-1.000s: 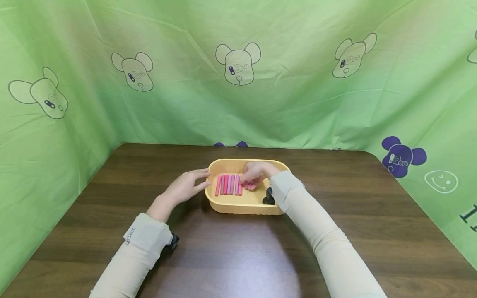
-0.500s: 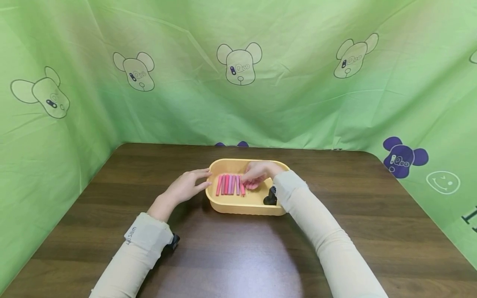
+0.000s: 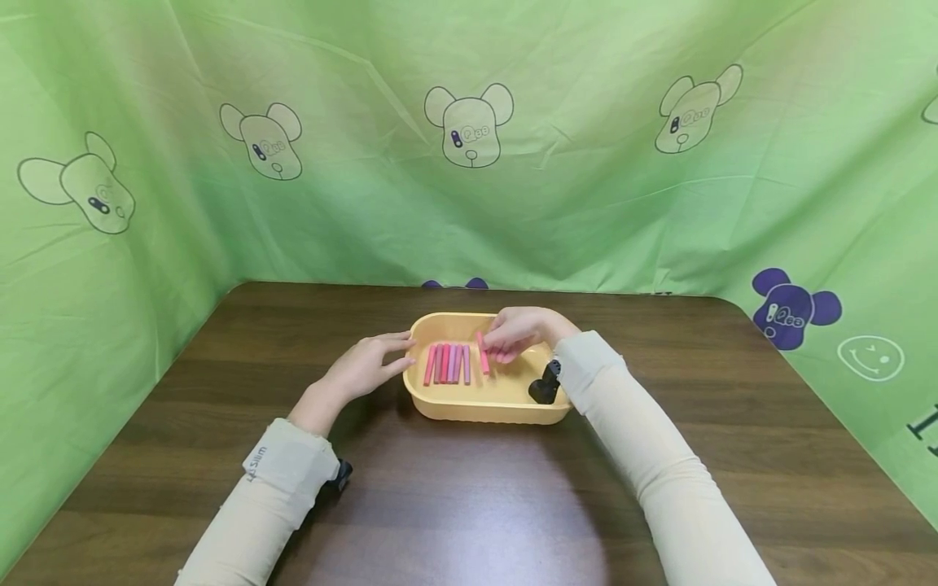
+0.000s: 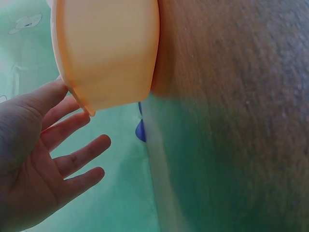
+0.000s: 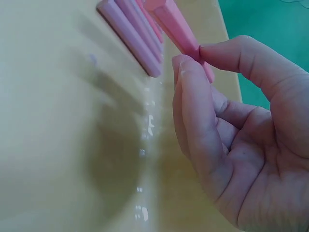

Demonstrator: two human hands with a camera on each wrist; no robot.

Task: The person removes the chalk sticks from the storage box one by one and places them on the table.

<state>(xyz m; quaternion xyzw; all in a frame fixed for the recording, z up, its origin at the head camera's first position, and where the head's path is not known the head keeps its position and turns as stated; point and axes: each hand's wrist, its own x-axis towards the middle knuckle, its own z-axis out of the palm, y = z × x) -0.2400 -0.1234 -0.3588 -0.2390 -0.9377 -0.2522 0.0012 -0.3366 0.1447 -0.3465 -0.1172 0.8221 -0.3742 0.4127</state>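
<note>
A pink six-sided stick (image 3: 484, 360) is pinched between the thumb and fingertips of my right hand (image 3: 516, 332), above the floor of a yellow tray (image 3: 487, 412). In the right wrist view this pink stick (image 5: 175, 23) slants up out of the fingertips. To its left, a row of several pink and purple sticks (image 3: 447, 364) lies side by side in the tray. My left hand (image 3: 364, 369) touches the tray's left end. The left wrist view has its thumb and fingertips at the rim of the tray (image 4: 106, 53), the other fingers spread loosely.
The tray stands on a dark brown wooden table (image 3: 410, 505). A green cloth (image 3: 572, 203) with printed bear heads hangs behind and beside the table. A black wrist camera (image 3: 545, 384) on the right wrist dips over the tray's front right side.
My right hand has drawn one pink stick away from the row, rightward and up from the tray floor. My left hand has stayed at the tray's left end.
</note>
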